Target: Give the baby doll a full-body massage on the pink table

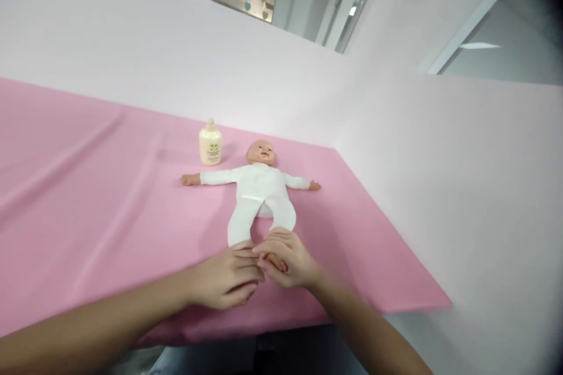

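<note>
Clearly your left hand [229, 282] and right hand [285, 261] are cupped together around the doll's [259, 190] feet. It looks light, with soft cloth legs; hold at the ankles.

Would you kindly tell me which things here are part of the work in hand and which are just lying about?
In hand: baby doll, its feet under the left hand and right hand.
Lying about: cream bottle beside the doll's head; pink cloth.
</note>
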`<state>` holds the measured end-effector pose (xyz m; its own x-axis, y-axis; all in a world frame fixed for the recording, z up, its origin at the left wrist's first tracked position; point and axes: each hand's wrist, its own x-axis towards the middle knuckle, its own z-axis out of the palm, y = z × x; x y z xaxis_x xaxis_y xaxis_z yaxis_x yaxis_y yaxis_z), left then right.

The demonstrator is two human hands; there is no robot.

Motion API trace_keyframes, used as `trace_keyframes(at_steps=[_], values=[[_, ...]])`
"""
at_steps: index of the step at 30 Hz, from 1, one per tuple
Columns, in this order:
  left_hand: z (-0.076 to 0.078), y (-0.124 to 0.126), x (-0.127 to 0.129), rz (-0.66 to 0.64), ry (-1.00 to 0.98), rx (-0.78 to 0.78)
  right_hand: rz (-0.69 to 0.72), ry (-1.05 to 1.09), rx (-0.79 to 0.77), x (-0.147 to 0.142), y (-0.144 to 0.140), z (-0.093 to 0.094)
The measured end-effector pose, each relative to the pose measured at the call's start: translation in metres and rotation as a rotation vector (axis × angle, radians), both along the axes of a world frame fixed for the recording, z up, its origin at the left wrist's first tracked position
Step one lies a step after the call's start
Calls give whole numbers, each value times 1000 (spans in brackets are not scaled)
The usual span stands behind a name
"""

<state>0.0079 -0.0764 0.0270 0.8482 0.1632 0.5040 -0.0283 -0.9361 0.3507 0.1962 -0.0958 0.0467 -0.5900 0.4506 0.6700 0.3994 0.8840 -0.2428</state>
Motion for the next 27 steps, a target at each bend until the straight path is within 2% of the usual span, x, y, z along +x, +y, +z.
trace_keyframes(at_steps=[3, 7, 10, 13, 17, 21, 27], values=[[1, -1, 1, -21, 1, 43, 96, 66, 20, -10, 5, 2], [10, -1, 2, -29, 16, 39, 208, 94, 142, -10, 12, -1], [13, 0, 2, -22, 12, 30, 130, 45, 190, 1, 16, -2], [11, 1, 4, 13, -6, 16, 40, -14, 143, 9, 16, -1], [8, 1, 4, 49, 17, -40, 65, -28, 89, 8, 9, -1], [10, 3, 3, 62, 65, -100, 54, 72, 27, 6, 6, 0], [11, 5, 3, 24, 77, -169, 36, 167, -2, 5, 3, 1]])
